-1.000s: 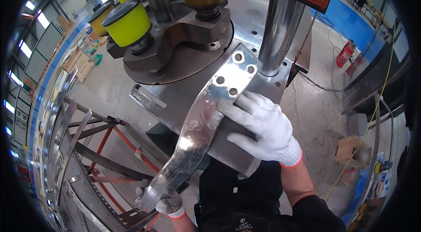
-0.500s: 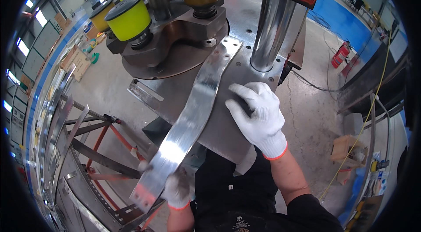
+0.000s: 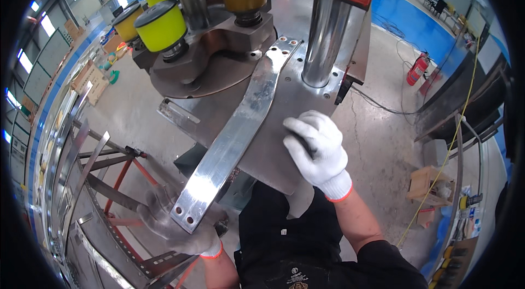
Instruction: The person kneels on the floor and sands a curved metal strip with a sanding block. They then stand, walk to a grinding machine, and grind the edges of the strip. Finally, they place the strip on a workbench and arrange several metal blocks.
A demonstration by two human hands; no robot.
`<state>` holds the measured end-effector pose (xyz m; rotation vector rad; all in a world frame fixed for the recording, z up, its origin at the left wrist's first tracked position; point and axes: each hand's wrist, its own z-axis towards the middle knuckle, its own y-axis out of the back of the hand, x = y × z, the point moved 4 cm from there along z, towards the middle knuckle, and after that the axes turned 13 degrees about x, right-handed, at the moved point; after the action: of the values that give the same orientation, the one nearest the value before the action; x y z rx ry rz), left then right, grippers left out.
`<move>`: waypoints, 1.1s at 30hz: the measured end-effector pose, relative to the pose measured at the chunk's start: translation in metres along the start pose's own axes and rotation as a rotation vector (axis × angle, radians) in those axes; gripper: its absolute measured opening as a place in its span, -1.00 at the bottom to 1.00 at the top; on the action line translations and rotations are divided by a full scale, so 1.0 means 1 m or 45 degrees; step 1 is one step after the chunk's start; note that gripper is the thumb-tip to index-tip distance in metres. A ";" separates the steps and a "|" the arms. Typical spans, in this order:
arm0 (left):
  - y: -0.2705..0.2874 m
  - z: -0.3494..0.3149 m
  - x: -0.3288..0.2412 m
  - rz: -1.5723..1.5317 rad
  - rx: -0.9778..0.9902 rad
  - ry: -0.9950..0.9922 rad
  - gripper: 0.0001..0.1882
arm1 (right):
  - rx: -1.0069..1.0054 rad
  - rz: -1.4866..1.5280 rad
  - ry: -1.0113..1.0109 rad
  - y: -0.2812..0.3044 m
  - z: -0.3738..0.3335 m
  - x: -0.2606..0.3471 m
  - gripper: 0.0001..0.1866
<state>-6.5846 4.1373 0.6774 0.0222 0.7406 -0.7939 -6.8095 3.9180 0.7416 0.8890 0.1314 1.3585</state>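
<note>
A long, shiny metal strip (image 3: 236, 125), bent in a shallow S with holes at both ends, lies slantwise on the steel plate (image 3: 281, 166) of a press. Its near end juts past the plate's edge. My gloved left hand (image 3: 188, 234) is at that end with its fingers spread, partly behind and below the strip; it does not grip it, and whether the palm touches cannot be told. My gloved right hand (image 3: 318, 152) is over the plate's right side, fingers loosely bent and thumb apart, holding nothing.
The press has a round die base (image 3: 205, 78) with yellow-green cylinders (image 3: 160, 29) and a steel column (image 3: 326, 43). A rack (image 3: 123, 196) with metal strips stands left. On the right are a fire extinguisher (image 3: 418, 68), loose cables and a wooden crate (image 3: 430, 186).
My left hand has let go of the strip's near end and spread its fingers, moving left. That end sits a little higher in view. My right hand stays over the plate, nearly unchanged.
</note>
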 end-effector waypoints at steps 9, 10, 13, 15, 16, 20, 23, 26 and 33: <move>-0.098 0.022 0.040 0.734 0.575 0.339 -0.03 | 0.091 0.046 -0.008 -0.001 0.004 0.009 -0.52; -0.122 0.048 0.034 1.077 0.993 0.032 0.06 | 0.098 0.023 -0.036 0.003 0.002 0.005 -0.52; -0.124 0.059 0.038 0.937 1.177 0.103 0.07 | 0.076 0.019 -0.029 0.008 -0.001 0.001 -0.53; -0.126 0.052 0.034 1.089 1.205 0.076 0.03 | 0.077 0.032 -0.019 0.009 -0.001 0.001 -0.52; -0.121 0.048 0.033 1.062 1.174 0.072 0.00 | 0.070 0.024 -0.001 0.009 0.001 0.000 -0.52; -0.084 0.024 0.030 0.866 1.024 0.086 -0.14 | 0.099 0.020 0.052 -0.002 0.008 0.008 -0.52; -0.035 -0.010 0.017 0.623 0.786 0.186 -0.20 | 0.260 -0.164 -0.014 -0.008 0.017 0.031 -0.51; 0.000 -0.070 0.007 0.597 0.518 0.609 -0.22 | 0.553 -0.056 -0.078 0.001 0.025 0.024 -0.49; 0.089 -0.175 -0.053 0.245 -0.457 0.720 -0.40 | 0.878 -0.122 -0.220 -0.008 0.067 -0.054 -0.47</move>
<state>-6.6555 4.2841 0.5561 -0.0057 1.3879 -0.4589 -6.7798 3.8388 0.7605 1.5479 0.5226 1.1461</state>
